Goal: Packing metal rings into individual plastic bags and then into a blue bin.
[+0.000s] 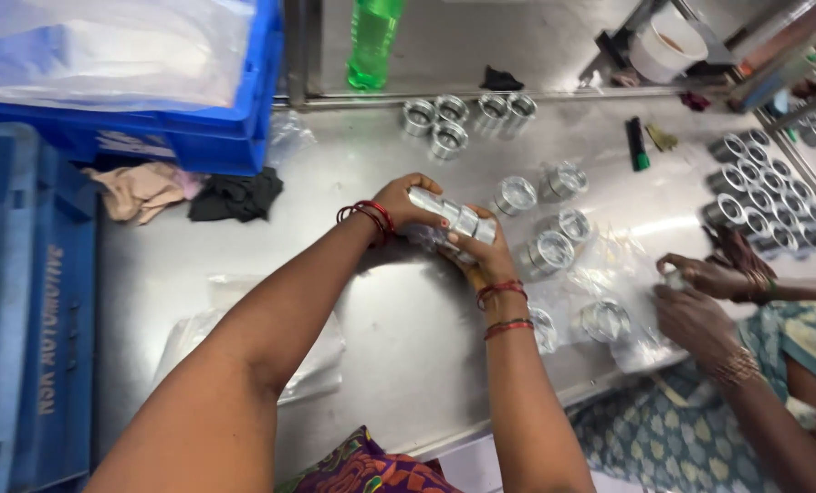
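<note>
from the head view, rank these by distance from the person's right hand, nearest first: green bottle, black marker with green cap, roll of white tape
1. black marker with green cap, on the metal table up and right of the right hand.
2. green bottle, upright at the far edge, up and left.
3. roll of white tape, far upper right corner.

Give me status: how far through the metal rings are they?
Done, apparently: rings lined up in rows at the table's right. In hand: the left hand and right hand grip a stack of rings together. Left: loose rings near plastic bags, plus a cluster at the back.
</note>
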